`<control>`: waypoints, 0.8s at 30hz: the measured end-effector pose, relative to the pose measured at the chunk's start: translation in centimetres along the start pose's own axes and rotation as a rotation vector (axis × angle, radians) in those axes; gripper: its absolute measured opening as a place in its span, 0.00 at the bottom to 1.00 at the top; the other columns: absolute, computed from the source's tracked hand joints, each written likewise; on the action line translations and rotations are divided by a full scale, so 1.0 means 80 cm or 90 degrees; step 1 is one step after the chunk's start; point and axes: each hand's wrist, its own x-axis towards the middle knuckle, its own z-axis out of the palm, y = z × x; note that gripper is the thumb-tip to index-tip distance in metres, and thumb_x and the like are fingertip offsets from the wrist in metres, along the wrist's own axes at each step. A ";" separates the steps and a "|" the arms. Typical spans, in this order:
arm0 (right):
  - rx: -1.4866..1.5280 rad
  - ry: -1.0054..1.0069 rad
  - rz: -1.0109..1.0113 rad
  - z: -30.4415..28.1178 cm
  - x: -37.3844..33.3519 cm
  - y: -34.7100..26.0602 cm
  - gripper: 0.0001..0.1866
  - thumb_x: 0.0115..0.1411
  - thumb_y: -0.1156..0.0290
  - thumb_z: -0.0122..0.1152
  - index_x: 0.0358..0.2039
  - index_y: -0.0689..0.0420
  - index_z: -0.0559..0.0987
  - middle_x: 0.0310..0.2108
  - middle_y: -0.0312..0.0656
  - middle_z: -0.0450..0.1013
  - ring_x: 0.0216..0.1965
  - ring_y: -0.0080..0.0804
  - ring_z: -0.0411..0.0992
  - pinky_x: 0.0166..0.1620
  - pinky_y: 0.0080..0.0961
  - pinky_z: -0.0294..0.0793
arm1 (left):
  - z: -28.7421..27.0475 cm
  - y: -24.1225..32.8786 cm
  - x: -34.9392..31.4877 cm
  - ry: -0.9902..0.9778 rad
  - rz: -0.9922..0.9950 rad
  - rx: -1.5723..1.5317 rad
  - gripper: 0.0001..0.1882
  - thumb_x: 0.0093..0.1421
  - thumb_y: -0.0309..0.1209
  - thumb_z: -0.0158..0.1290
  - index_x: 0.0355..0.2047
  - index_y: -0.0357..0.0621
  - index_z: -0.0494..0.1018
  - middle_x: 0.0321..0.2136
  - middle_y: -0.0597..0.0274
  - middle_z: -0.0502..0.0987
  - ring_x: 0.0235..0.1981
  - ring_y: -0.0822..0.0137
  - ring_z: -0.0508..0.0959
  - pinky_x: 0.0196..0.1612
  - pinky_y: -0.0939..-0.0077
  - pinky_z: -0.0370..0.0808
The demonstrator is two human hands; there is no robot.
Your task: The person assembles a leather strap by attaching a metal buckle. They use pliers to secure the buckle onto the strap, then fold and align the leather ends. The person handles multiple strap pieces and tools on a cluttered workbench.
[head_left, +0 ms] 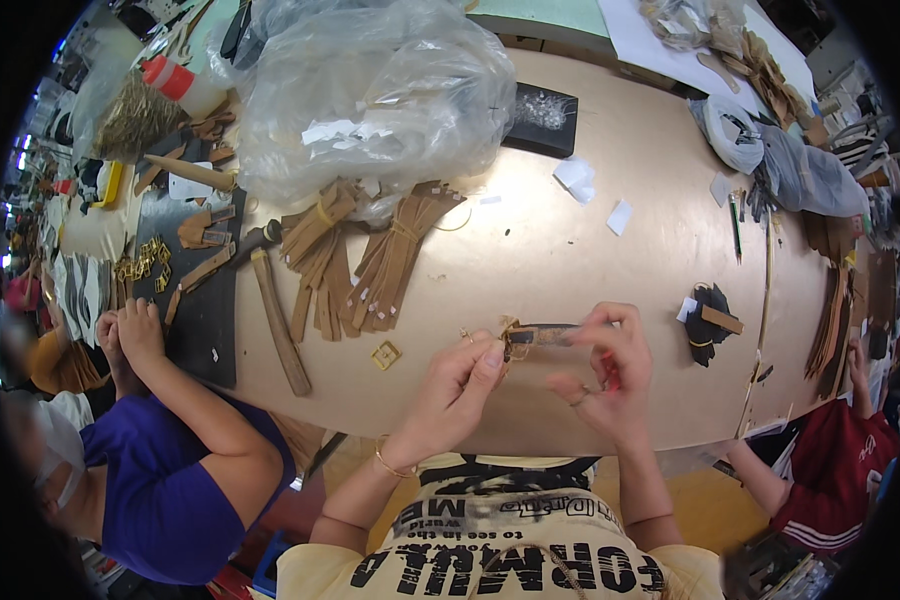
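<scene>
My left hand [460,378] pinches the buckle end of a short brown and dark leather strap [542,336], held just above the table's near edge. A gold-coloured buckle [511,340] is at the fingertips, partly covered by them. Around the strap's other end is my right hand [615,375], its fingers curved and somewhat blurred. A small red thing [610,371] is tucked in its palm; its kind is mostly hidden. Another square gold buckle [385,354] lies loose on the table, left of my left hand.
Bundled brown leather strips [395,255] and a wooden-handled hammer [282,325] lie to the left. Beyond them sits a large clear plastic bag [370,100] beside a black tray [542,120]. A dark strap bundle [710,325] is at right. Co-workers sit on both sides.
</scene>
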 end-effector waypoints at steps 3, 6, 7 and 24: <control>-0.116 -0.040 -0.123 0.008 0.004 0.000 0.15 0.46 0.70 0.75 0.35 0.52 0.82 0.45 0.41 0.68 0.22 0.18 0.64 0.26 0.15 0.66 | 0.003 0.000 0.000 -0.023 -0.032 -0.013 0.18 0.71 0.32 0.36 0.24 0.35 0.62 0.22 0.64 0.59 0.24 0.70 0.58 0.29 0.75 0.58; -0.122 -0.047 -0.156 0.019 0.010 0.009 0.13 0.46 0.74 0.73 0.35 0.51 0.83 0.45 0.42 0.69 0.23 0.20 0.67 0.27 0.17 0.69 | 0.000 0.000 0.001 -0.020 -0.041 0.005 0.18 0.70 0.35 0.40 0.26 0.35 0.64 0.25 0.61 0.62 0.27 0.68 0.61 0.32 0.74 0.60; -0.129 -0.042 -0.176 0.021 0.010 0.012 0.12 0.47 0.75 0.72 0.34 0.51 0.83 0.46 0.42 0.70 0.24 0.20 0.69 0.27 0.18 0.70 | -0.001 -0.001 0.003 -0.014 0.002 -0.027 0.17 0.69 0.37 0.41 0.27 0.36 0.65 0.28 0.60 0.63 0.29 0.67 0.63 0.35 0.74 0.61; 0.497 -0.084 0.313 0.028 -0.010 0.033 0.07 0.63 0.72 0.58 0.33 0.61 0.80 0.45 0.38 0.67 0.33 0.17 0.67 0.34 0.15 0.67 | -0.003 -0.035 -0.001 0.082 -0.083 -0.128 0.15 0.59 0.19 0.57 0.46 0.31 0.73 0.45 0.57 0.75 0.43 0.73 0.76 0.45 0.81 0.75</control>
